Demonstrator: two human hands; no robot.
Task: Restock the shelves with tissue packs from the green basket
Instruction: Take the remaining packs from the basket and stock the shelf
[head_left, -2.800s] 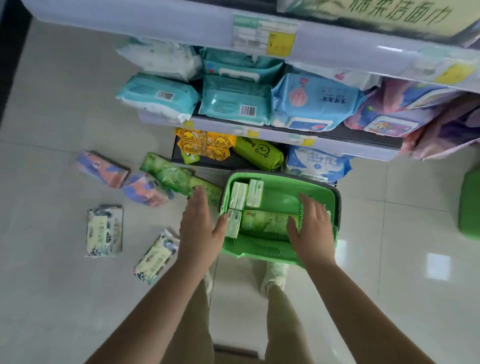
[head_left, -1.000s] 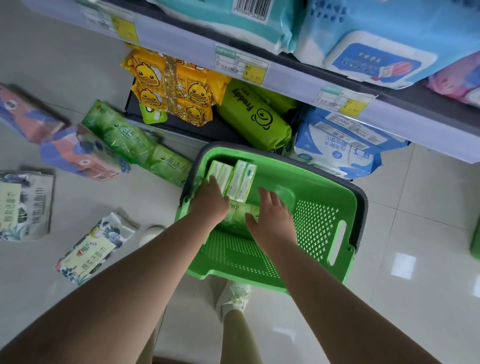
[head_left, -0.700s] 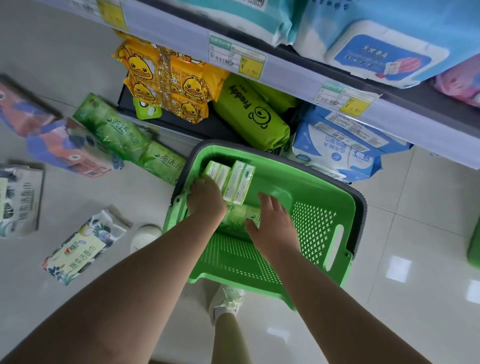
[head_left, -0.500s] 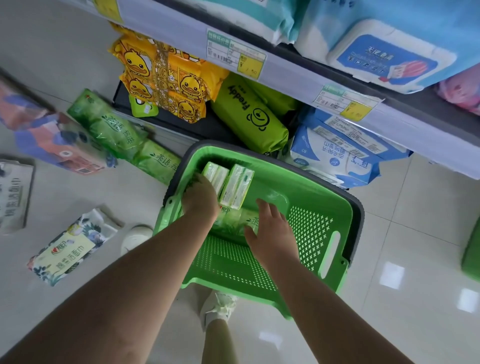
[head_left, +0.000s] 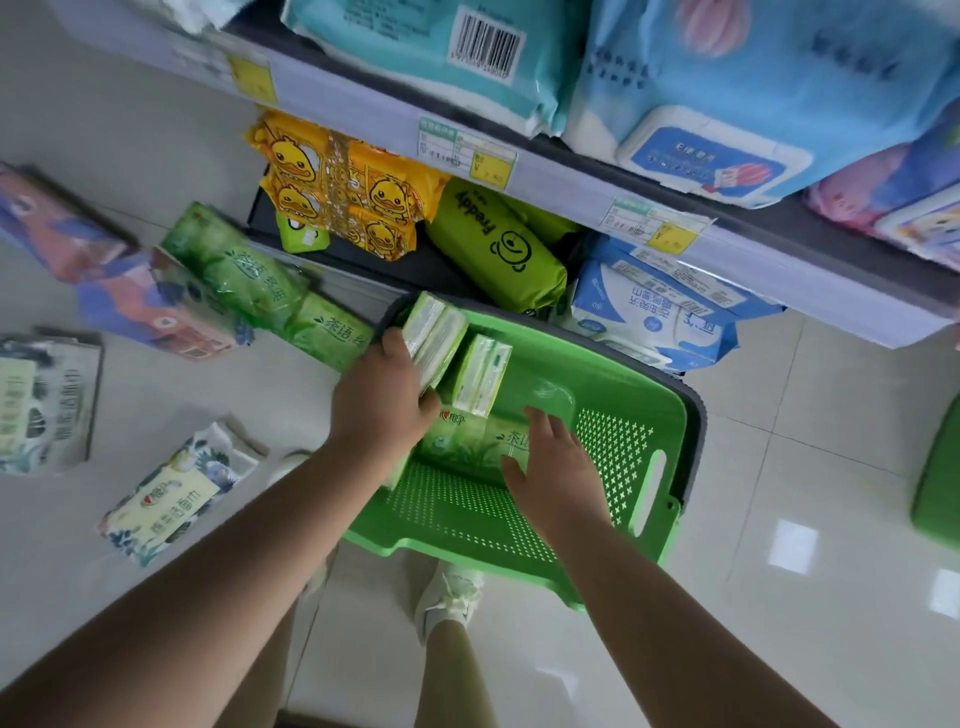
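Observation:
The green basket stands on the floor in front of the bottom shelf. My left hand grips a small green-and-white tissue pack and holds it up at the basket's far left corner. A second small pack stands beside it. My right hand rests with straight fingers on a long green tissue pack lying on the basket's bottom.
Several tissue packs lie on the tiled floor at the left, among them green ones and a floral one. Yellow duck packs, a green Freddy roll and a blue-white pack fill the bottom shelf. My shoe is below the basket.
My left hand has closed on the small pack and lifted it toward the basket's far left corner. My right hand stays on the long pack. The view has tilted slightly.

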